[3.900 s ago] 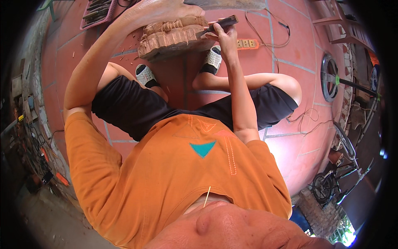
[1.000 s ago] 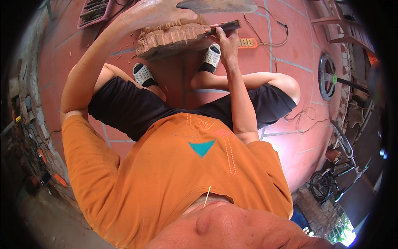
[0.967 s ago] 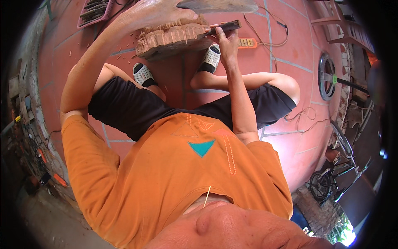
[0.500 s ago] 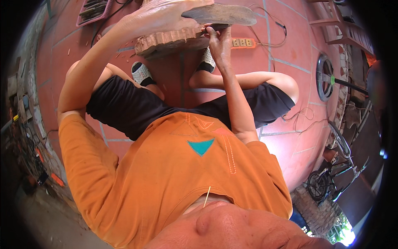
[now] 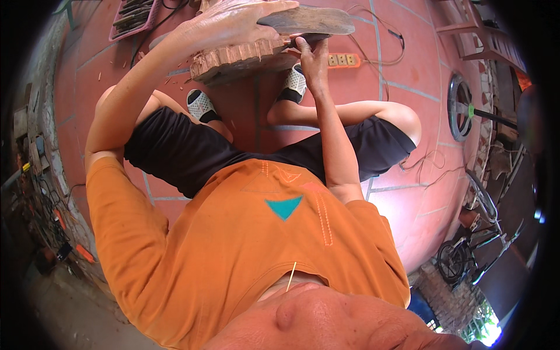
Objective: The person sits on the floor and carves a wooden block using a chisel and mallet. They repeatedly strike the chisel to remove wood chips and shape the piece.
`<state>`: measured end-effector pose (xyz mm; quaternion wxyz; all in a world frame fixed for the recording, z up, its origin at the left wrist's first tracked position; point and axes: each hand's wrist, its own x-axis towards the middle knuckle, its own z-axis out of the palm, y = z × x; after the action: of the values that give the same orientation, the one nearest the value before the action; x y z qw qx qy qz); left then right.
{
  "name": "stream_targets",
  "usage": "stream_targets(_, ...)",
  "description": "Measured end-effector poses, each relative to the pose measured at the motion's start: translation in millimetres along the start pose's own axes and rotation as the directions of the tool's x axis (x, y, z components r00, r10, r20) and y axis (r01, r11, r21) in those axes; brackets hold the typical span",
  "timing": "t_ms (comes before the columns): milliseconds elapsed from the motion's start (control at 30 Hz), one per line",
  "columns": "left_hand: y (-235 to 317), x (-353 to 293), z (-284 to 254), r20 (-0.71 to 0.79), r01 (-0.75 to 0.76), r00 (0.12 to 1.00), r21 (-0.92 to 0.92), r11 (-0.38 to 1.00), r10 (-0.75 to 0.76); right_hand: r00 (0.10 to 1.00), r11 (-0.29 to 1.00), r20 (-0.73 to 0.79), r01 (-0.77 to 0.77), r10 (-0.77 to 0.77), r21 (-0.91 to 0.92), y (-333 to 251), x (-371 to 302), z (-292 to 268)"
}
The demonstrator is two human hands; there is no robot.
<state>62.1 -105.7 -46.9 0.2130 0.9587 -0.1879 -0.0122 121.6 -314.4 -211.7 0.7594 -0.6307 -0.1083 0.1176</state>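
At the top, my left hand (image 5: 233, 24) reaches over a thick, notched wooden block (image 5: 236, 58). Its thumb and outstretched fingers straddle the near end of a flat, round-ended piece of worn wood (image 5: 312, 21), which juts out to the right. Just below that piece, my right hand (image 5: 316, 61) is closed with its thumb up. It holds a dark, slender object (image 5: 308, 38), whose left end meets the block's right side. Fingers and wood hide most of this object, so its kind cannot be made out.
An orange power strip (image 5: 344, 60) with a cord lies right of the block. A pink basket (image 5: 134, 18) of dark strips stands at upper left. Wood chips lie on the red tiles. A black wheel-like ring (image 5: 459, 107) and a red chair (image 5: 487, 44) are at right.
The flat wooden piece has slid slightly left, along with my left fingers. My right hand has shifted a little right and down, showing more of the dark object.
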Motion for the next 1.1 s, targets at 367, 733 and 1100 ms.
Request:
stream_targets(367,15,5,-12,0.097,-0.008,0.995,-0.004,1.0,0.009,0.986,0.88,0.069,0.164,-0.149,-0.445,-1,-6,7)
stream_targets(733,32,6,-30,-0.014,0.026,0.999,-0.216,0.976,-0.03,0.989,0.925,0.065,0.144,-0.129,-0.351,7,-4,4)
stream_targets(1100,-70,6,-4,-0.214,-0.012,0.977,0.045,0.999,0.022,0.973,0.97,0.003,-0.231,0.231,0.074,5,9,-14)
